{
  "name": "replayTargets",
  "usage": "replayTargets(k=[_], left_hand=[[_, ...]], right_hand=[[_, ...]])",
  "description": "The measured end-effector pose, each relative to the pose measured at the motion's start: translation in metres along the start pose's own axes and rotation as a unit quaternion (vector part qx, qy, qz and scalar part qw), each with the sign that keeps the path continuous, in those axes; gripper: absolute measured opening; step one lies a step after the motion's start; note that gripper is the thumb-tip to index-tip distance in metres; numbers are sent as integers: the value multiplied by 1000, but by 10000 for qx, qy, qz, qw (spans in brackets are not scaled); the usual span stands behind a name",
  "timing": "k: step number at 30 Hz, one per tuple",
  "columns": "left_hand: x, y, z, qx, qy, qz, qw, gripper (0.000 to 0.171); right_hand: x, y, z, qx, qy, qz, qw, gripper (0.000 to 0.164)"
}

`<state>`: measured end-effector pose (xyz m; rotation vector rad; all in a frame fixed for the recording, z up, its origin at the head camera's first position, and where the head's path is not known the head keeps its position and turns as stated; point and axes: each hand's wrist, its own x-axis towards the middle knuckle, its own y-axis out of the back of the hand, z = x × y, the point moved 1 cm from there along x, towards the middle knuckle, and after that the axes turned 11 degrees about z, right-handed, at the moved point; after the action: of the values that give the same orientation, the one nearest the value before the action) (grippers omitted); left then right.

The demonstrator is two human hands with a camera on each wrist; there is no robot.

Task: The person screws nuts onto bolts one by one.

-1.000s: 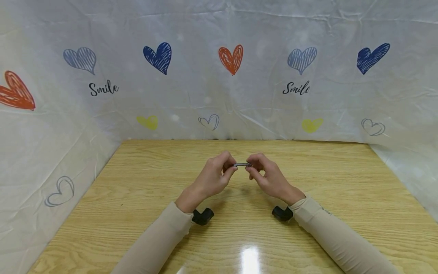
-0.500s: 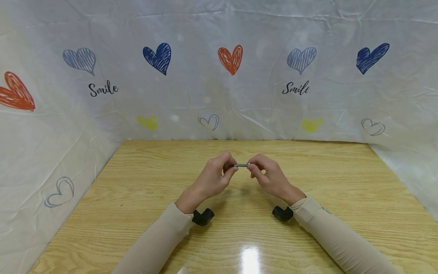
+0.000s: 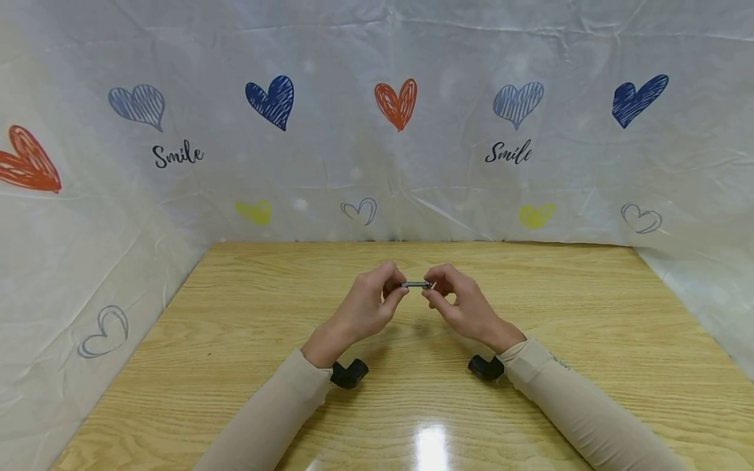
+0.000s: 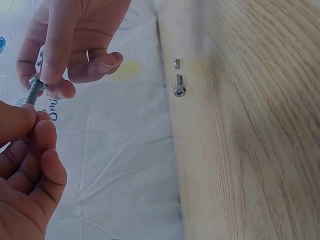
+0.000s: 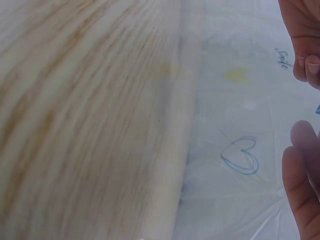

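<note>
Above the middle of the table (image 3: pixel 265 314), my left hand (image 3: pixel 372 301) pinches one end of a thin metal bolt (image 3: pixel 415 284), held roughly level. At the other end, the thumb and forefinger of my right hand (image 3: pixel 462 302) are curled about a small nut (image 4: pixel 37 80). The left wrist view shows the bolt's thread between the two hands; its left end is hidden in the left fingers. The right wrist view catches only parts of the hands, and the bolt is out of sight there.
In the left wrist view a second bolt (image 4: pixel 179 89) and a loose nut (image 4: pixel 176 63) sit on the wood. A white printed cloth (image 3: pixel 436 170) hangs behind and beside the table. Black wrist mounts (image 3: pixel 350 373) show below both forearms.
My right thumb and forefinger closed in on the bolt's end half a second ago and are now spread a little apart again. The left hand and the bolt have barely moved.
</note>
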<state>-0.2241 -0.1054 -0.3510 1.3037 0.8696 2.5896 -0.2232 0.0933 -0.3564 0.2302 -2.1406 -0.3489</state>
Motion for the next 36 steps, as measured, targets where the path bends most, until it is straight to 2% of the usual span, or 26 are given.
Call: replayTargets(k=[11,20,23,26,36], left_hand=[[1,-1,2,-94,33,7,10000,14],[1,-1,2,-98,48,35,9999,13],[1,-1,1,-73,31,41,10000,13],[1,-1,1,-19,5,40,10000,13],[1,0,2,-4,8,8,10000,13]], right_hand=[[1,1,-1,-185,-73,-47,9998,12],[1,3,-2,-299,-278,-30,9992,17],[0,3,-1,-286,-215,8,9994,27],[0,1,-1,-213,-89,33,9997,30],[0,1,2,-36,83,-1,10000,20]])
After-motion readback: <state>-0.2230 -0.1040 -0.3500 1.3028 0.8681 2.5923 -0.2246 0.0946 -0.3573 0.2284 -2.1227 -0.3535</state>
